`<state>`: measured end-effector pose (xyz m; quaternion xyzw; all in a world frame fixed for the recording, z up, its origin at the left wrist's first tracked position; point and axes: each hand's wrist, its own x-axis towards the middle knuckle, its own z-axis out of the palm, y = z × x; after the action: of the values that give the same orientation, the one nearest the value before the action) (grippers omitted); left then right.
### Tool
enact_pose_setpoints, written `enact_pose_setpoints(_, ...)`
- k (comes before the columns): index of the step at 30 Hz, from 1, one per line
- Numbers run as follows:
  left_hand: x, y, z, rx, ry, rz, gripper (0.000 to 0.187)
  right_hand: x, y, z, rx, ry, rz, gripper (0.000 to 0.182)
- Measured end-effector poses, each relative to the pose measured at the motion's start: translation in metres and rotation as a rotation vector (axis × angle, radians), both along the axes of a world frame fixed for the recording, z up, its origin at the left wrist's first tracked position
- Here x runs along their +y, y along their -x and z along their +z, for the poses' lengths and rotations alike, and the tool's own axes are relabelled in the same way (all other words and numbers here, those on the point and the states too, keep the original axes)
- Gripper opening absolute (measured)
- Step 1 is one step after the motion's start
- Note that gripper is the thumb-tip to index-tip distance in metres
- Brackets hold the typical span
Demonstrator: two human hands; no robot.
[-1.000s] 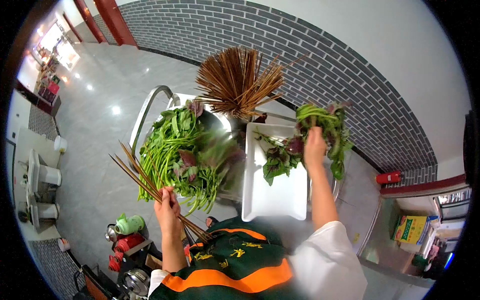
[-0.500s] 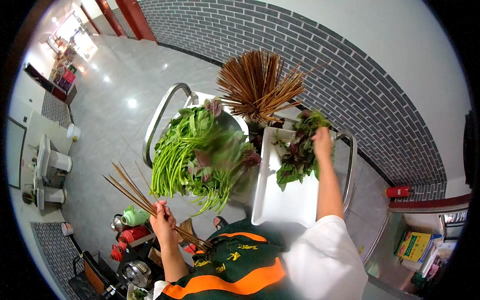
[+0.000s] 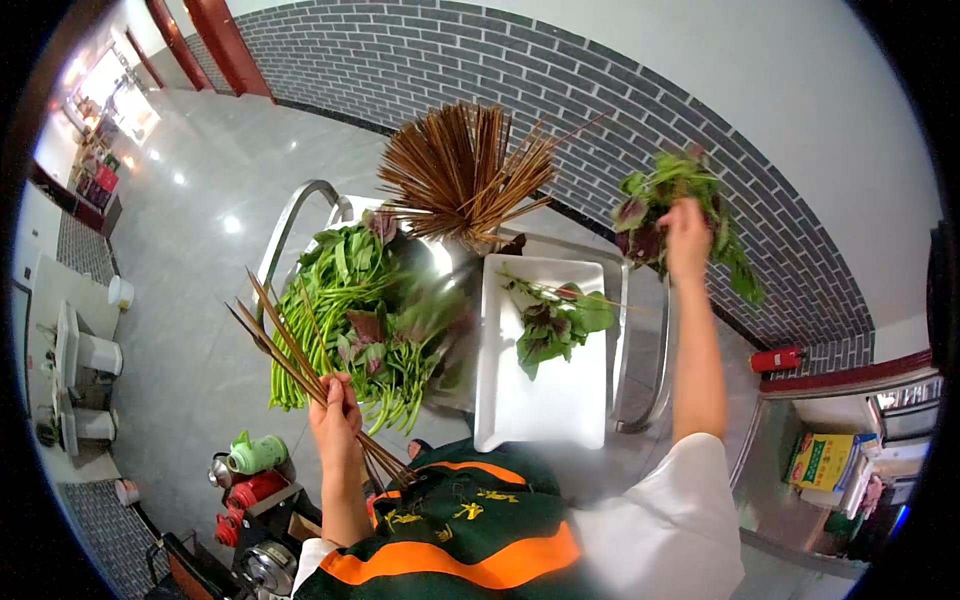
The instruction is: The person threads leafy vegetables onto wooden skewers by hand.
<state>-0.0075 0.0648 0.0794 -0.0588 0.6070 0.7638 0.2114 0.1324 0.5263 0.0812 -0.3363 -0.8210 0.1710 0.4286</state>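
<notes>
Head view: a leafy bunch [image 3: 672, 215] is gripped overhead by the right hand [image 3: 688, 232], clear of the white tray [image 3: 540, 400]. Bamboo skewers [image 3: 300, 365] are clasped in the closed left hand [image 3: 337, 425], kept ready beside the greens [image 3: 350, 320].

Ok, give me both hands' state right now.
Left hand: closed on a bundle of wooden skewers.
Right hand: closed on a bunch of leafy greens, raised beyond the white tray.

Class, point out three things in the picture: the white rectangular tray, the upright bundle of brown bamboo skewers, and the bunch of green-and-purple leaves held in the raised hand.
white rectangular tray [image 3: 545, 405]: head view, bare near part.
upright bundle of brown bamboo skewers [image 3: 465, 170]: head view, middle of fan.
bunch of green-and-purple leaves [image 3: 650, 205]: head view, leaves left of hand.
</notes>
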Motion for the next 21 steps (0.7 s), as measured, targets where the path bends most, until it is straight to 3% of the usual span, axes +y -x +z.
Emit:
enact_pose_setpoints(2,0.005,-0.003,0.003,0.007,0.022,0.002,0.011,-0.02,0.016,-0.05,-0.228,-0.026,0.043,0.016)
enact_pose_setpoints(3,0.005,-0.004,0.003,0.01,0.021,0.01,0.011,-0.03,0.022,-0.078,-0.317,0.201,0.099,0.013)
enact_pose_setpoints(4,0.004,-0.006,0.002,0.001,0.021,0.007,0.011,-0.044,0.029,-0.1,-0.603,0.1,0.098,0.013)
enact_pose_setpoints(6,-0.001,-0.009,0.002,-0.004,0.029,0.019,0.011,-0.069,0.032,-0.146,-0.679,-0.111,0.211,0.015)
enact_pose_setpoints(8,-0.009,-0.01,0.004,-0.014,0.078,0.108,0.011,-0.082,0.034,-0.174,-0.756,-0.096,0.323,0.012)
enact_pose_setpoints(10,-0.02,-0.009,-0.001,0.005,0.087,0.135,0.012,-0.088,0.042,-0.182,-0.705,-0.164,0.29,0.019)
enact_pose_setpoints(13,-0.029,-0.012,-0.007,0.008,0.095,0.171,0.013,-0.095,0.052,-0.185,-0.815,0.034,0.322,0.013)
enact_pose_setpoints(16,-0.031,-0.016,-0.007,-0.014,0.096,0.174,0.013,-0.094,0.069,-0.183,-0.782,0.649,0.353,0.005)
enact_pose_setpoints(17,-0.03,-0.017,-0.006,-0.027,0.094,0.158,0.013,-0.082,0.075,-0.218,-0.728,0.762,0.344,0.014)
enact_pose_setpoints(18,-0.029,-0.017,-0.004,-0.028,0.091,0.153,0.013,-0.081,0.073,-0.206,-0.728,0.76,0.337,0.014)
enact_pose_setpoints(20,-0.027,-0.015,0.0,-0.018,0.066,0.133,0.013,-0.089,0.068,-0.159,-0.682,1.256,0.343,0.012)
enact_pose_setpoints(21,-0.029,-0.014,0.001,-0.017,0.064,0.126,0.013,-0.084,0.061,-0.149,-0.628,1.239,0.332,0.012)
